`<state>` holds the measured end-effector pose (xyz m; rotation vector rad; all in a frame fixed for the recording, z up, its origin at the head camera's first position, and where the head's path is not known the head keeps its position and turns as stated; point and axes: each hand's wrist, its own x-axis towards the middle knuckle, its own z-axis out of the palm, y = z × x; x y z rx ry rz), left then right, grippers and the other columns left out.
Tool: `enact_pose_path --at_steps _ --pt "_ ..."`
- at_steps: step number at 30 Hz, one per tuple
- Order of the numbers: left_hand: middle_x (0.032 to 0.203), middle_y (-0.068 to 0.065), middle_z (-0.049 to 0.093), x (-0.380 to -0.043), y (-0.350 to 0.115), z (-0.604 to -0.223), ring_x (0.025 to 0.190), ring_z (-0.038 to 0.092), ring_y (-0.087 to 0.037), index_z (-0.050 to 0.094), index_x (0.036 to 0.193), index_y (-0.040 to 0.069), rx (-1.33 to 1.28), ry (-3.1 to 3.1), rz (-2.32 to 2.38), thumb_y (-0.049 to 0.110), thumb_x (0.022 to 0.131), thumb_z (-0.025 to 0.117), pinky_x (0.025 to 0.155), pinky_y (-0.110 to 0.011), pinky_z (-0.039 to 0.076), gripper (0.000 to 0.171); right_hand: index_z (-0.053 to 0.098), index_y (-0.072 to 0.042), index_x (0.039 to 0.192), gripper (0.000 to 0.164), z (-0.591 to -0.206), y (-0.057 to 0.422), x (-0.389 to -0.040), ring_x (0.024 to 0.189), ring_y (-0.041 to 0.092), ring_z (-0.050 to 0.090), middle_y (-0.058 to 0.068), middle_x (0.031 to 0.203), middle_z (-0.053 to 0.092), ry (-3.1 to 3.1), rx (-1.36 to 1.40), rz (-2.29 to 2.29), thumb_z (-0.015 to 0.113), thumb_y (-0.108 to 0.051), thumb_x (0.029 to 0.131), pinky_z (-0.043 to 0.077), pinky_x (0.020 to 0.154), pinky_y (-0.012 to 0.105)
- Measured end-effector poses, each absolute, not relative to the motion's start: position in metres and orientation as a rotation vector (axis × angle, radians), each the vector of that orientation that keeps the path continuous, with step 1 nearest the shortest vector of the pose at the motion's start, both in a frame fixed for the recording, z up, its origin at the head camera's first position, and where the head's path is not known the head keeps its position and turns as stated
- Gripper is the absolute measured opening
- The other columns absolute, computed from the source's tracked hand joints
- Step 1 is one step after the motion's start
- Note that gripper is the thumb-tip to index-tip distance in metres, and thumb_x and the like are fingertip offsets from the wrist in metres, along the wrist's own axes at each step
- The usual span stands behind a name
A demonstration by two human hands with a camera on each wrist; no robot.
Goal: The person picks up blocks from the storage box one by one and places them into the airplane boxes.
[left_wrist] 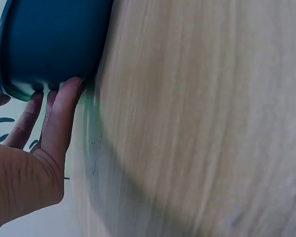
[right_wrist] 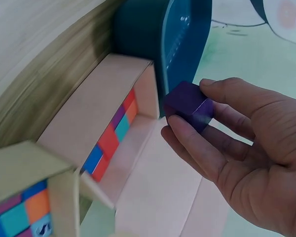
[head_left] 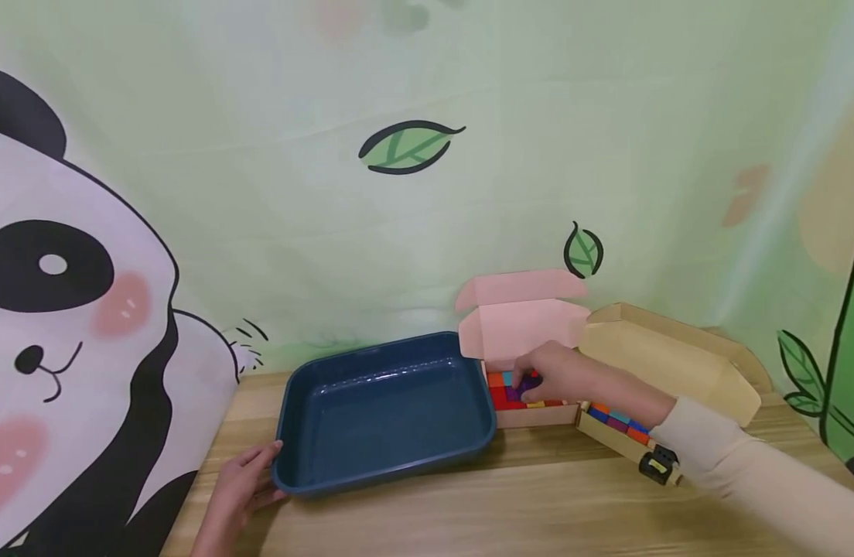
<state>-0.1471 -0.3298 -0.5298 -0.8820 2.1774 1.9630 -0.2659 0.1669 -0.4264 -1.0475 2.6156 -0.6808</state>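
Observation:
A purple block [right_wrist: 187,104] is pinched between the thumb and fingers of my right hand [right_wrist: 259,143], above the pink box [head_left: 538,418] in the head view. Red, orange, blue, teal and purple blocks [right_wrist: 108,140] sit inside that box, its lid standing up. At the left, my left hand [head_left: 239,483] touches the near-left corner of a deep dark-blue tray [head_left: 385,418]. The left wrist view has its fairly straight fingers [left_wrist: 61,113] against the tray's outer wall, with the thumb at the rim.
Right of the pink box, a tan cardboard box [head_left: 615,441] with its lid up holds more coloured blocks [right_wrist: 24,212], partly hidden under my right forearm. Both boxes and the tray stand on a wooden table [head_left: 469,510]. A printed panda-and-leaf cloth [head_left: 295,193] hangs behind.

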Motion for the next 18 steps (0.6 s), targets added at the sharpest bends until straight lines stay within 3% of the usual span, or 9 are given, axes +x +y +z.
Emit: enact_pose_path --at_steps 5,12,18 --pt "0.104 -0.007 0.060 -0.147 -0.329 -0.530 0.081 0.068 -0.022 0.043 0.136 -0.003 -0.871 2.156 1.977 0.043 0.083 0.070 0.071 -0.040 0.057 0.075 0.068 -0.017 0.086 0.013 -0.429 0.193 -0.266 0.078 0.018 0.055 -0.005 0.082 0.062 2.653 -0.976 -0.645 0.077 -0.013 0.078 0.049 0.066 0.023" --pt "0.116 -0.012 0.054 -0.147 -0.331 -0.528 0.082 0.068 -0.021 0.043 0.136 -0.002 -0.889 2.115 1.988 0.045 0.081 0.072 0.072 -0.039 0.057 0.078 0.068 -0.014 0.074 0.009 -0.432 0.234 -0.266 0.065 0.009 0.048 -0.009 0.070 0.058 2.761 -0.966 -0.509 0.076 -0.009 0.075 0.045 0.060 0.023" --pt "0.104 -0.007 0.058 -0.148 -0.330 -0.528 0.081 0.068 -0.021 0.047 0.133 -0.001 -0.877 2.116 1.998 0.043 0.081 0.072 0.072 -0.040 0.057 0.073 0.061 -0.015 0.062 0.017 -0.431 0.268 -0.263 0.057 0.011 0.044 -0.008 0.061 0.051 2.827 -0.810 -0.307 0.075 -0.008 0.070 0.038 0.051 0.024"
